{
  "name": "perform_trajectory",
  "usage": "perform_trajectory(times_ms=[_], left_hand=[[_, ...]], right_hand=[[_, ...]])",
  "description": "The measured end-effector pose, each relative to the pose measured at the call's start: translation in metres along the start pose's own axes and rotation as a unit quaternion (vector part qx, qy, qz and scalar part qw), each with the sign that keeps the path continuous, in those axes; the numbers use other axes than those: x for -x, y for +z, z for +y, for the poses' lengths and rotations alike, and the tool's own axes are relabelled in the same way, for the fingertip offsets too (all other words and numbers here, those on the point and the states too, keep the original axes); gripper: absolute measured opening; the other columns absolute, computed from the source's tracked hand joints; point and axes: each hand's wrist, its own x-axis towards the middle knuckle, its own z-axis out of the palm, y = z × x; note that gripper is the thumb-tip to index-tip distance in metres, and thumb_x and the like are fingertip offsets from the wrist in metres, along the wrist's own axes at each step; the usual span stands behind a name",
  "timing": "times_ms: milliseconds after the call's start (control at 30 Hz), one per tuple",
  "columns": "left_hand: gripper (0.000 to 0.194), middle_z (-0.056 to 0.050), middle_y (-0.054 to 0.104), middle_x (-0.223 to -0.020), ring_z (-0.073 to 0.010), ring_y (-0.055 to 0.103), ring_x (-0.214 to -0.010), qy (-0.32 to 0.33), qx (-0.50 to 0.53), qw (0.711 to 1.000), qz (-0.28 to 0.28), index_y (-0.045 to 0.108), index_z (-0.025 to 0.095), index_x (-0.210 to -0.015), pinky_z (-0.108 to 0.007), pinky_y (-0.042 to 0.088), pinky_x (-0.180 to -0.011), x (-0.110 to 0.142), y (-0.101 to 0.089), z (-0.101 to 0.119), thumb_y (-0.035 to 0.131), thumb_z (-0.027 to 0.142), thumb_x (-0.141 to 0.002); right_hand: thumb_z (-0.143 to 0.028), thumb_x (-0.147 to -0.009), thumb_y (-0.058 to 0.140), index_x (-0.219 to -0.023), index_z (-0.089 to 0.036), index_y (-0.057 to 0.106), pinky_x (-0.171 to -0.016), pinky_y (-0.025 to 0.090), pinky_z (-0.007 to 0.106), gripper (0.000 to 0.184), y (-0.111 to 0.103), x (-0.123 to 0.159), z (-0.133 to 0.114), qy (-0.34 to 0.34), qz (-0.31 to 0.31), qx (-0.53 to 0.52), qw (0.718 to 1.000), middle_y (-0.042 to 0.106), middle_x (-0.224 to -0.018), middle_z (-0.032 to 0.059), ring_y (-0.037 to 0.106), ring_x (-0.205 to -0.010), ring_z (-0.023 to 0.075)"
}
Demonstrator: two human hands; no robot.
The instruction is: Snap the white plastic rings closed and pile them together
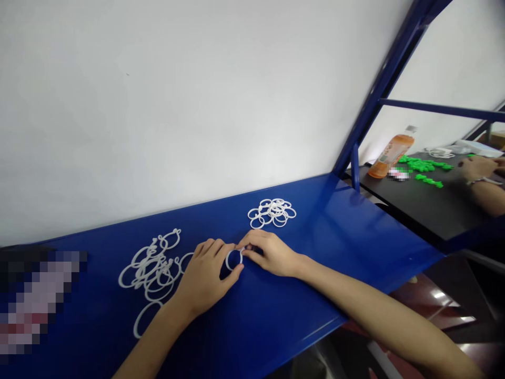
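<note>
Between my two hands is a white ring (228, 261), held just above or on the blue tabletop. My left hand (207, 273) curls around its left side, thumb and fingers on the rim. With fingertips pinched, my right hand (272, 251) grips the ring's right edge, where a small part is mostly hidden. Left of my left hand lies a loose heap of white rings with small loops (152, 271), and one of them is partly under that hand. Beyond my right hand sits a second pile of white rings (272, 211).
A blue metal table (315, 226) stands against a white wall (177, 105), with a blue frame post (379, 89) at right. On a black table (410, 202) are an orange drink bottle (394, 152), green pieces (424, 164) and another person's hand (479, 171). A blurred-out item (43, 295) lies at left.
</note>
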Motion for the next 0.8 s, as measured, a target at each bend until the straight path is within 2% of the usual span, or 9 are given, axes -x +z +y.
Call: perform_trajectory(times_ms=[100,200,300,367,533,667,800], left_hand=[[0.025,-0.004,0.067,-0.098,-0.0256,0.061,-0.095,-0.020,-0.009,1.000,0.000,0.064,0.024,-0.105,-0.045,0.046,-0.090,-0.001,0.000,0.001,0.056,0.043,-0.091],[0.029,-0.005,0.068,-0.096,-0.0266,0.061,-0.095,-0.067,-0.026,0.997,0.038,0.062,0.022,-0.103,-0.045,0.046,-0.089,-0.001,0.001,0.000,0.055,0.048,-0.091],[0.034,-0.005,0.068,-0.089,-0.0254,0.063,-0.089,-0.096,-0.036,0.992,0.078,0.061,0.020,-0.100,-0.042,0.048,-0.084,0.000,0.001,-0.001,0.056,0.053,-0.090],[0.036,-0.005,0.068,-0.086,-0.0253,0.063,-0.086,-0.088,-0.053,0.990,0.099,0.061,0.020,-0.100,-0.041,0.047,-0.082,0.001,0.000,0.000,0.058,0.054,-0.090],[0.036,-0.008,0.070,-0.086,-0.0268,0.063,-0.088,-0.038,-0.077,0.989,0.116,0.063,0.018,-0.099,-0.042,0.046,-0.084,0.002,0.001,0.008,0.058,0.053,-0.090],[0.032,-0.003,0.068,-0.078,-0.0222,0.062,-0.078,-0.052,0.034,0.995,0.084,0.064,0.021,-0.089,-0.038,0.047,-0.079,-0.001,0.001,0.012,0.054,0.051,-0.093],[0.029,0.003,0.069,-0.076,-0.0164,0.063,-0.071,-0.145,0.191,0.970,0.034,0.064,0.024,-0.080,-0.031,0.048,-0.073,-0.006,-0.005,0.011,0.049,0.044,-0.096]], right_hand=[[-0.018,-0.095,0.058,-0.112,-0.018,0.063,-0.080,0.054,0.029,0.018,0.002,-0.001,-0.001,0.034,0.020,-0.034,0.999,0.068,-0.104,0.0053,0.065,-0.084,0.0133],[-0.021,-0.092,0.063,-0.116,-0.018,0.061,-0.075,0.054,0.027,0.024,0.003,-0.002,-0.004,0.083,0.052,-0.059,0.993,0.070,-0.102,0.0052,0.066,-0.080,0.0131],[-0.025,-0.094,0.061,-0.107,-0.017,0.064,-0.071,0.053,0.026,0.016,0.003,-0.002,-0.008,0.118,0.046,-0.095,0.987,0.071,-0.090,0.0029,0.066,-0.075,0.0131],[-0.029,-0.096,0.059,-0.099,-0.018,0.065,-0.070,0.052,0.026,0.013,0.005,-0.001,-0.010,0.141,0.031,-0.128,0.981,0.070,-0.080,0.0010,0.066,-0.072,0.0128],[-0.040,-0.096,0.059,-0.090,-0.017,0.064,-0.063,0.051,0.024,0.024,0.012,0.000,-0.010,0.198,0.009,-0.224,0.954,0.068,-0.070,-0.0006,0.065,-0.064,0.0122],[-0.033,-0.097,0.058,-0.088,-0.016,0.063,-0.061,0.048,0.022,0.020,0.009,-0.002,-0.007,0.206,0.038,-0.183,0.961,0.070,-0.072,0.0004,0.062,-0.062,0.0111],[-0.031,-0.097,0.058,-0.091,-0.016,0.066,-0.060,0.044,0.022,0.018,0.002,-0.004,-0.006,0.184,0.059,-0.138,0.971,0.068,-0.072,-0.0006,0.059,-0.061,0.0106]])
